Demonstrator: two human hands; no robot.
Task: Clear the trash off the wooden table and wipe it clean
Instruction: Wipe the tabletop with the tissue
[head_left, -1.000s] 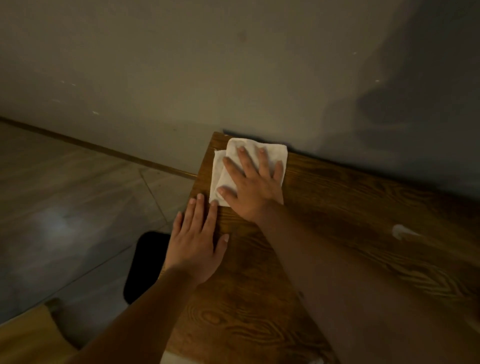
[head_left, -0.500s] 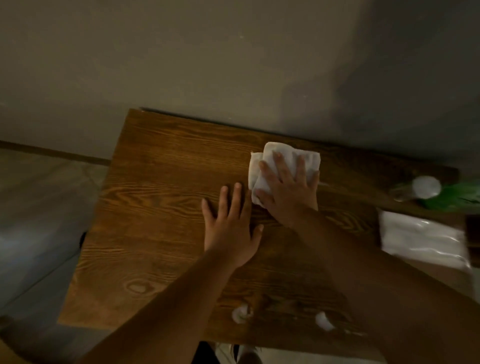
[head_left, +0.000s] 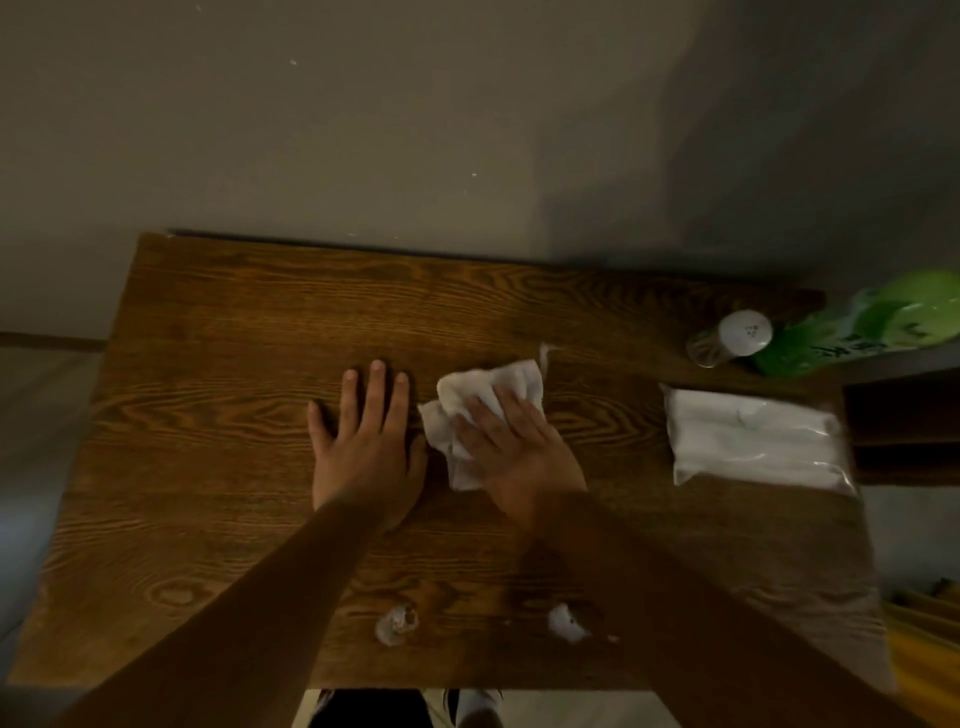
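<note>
A white cloth (head_left: 483, 400), now crumpled, lies near the middle of the wooden table (head_left: 218, 364). My right hand (head_left: 514, 447) presses on it, fingers curled over its near part. My left hand (head_left: 363, 441) lies flat on the wood just left of the cloth, fingers spread, holding nothing. Two small white crumpled scraps sit near the table's front edge: one scrap (head_left: 395, 623) between my forearms, the other scrap (head_left: 566, 623) beside my right forearm.
A white plastic-wrapped pack (head_left: 753, 436) lies at the table's right side. Behind it a small clear bottle with a white cap (head_left: 732, 338) and a green package (head_left: 872, 327) stand at the back right. The wall runs along the far edge.
My right hand has dragged the cloth from the far left corner toward the table's middle, and the cloth has bunched up. My left hand followed alongside, still flat.
</note>
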